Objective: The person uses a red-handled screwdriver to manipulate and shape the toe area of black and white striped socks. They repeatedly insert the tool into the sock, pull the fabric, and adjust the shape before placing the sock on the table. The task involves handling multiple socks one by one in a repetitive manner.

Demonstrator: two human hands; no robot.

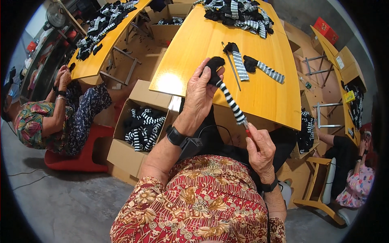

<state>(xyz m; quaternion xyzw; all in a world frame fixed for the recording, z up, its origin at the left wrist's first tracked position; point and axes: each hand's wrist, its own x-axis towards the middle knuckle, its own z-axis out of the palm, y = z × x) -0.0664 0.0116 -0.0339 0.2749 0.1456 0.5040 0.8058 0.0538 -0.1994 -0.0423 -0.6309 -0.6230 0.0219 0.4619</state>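
In my left hand [199, 95] is a knitted piece with a bunched black end and a narrow black-and-white striped tube [231, 102]. My fingers and thumb close around the black end. The tube slants down to my right hand [261, 150], which grips a slim tool with a red part [248, 131] at the tube's end. Whether the tool reaches inside the tube, I cannot tell. On the table beyond lie a thin rod [231, 67] and two knitted pieces with black ends, a grey-striped one [240, 65] and another to its right [270, 73].
The yellow table [186, 52] bears a heap of striped knits [243, 16] at its far end. An open carton [152, 95] of knits stands at my left, another holding knits [306, 129] at my right. Persons sit at the left [40, 117] and right [358, 178].
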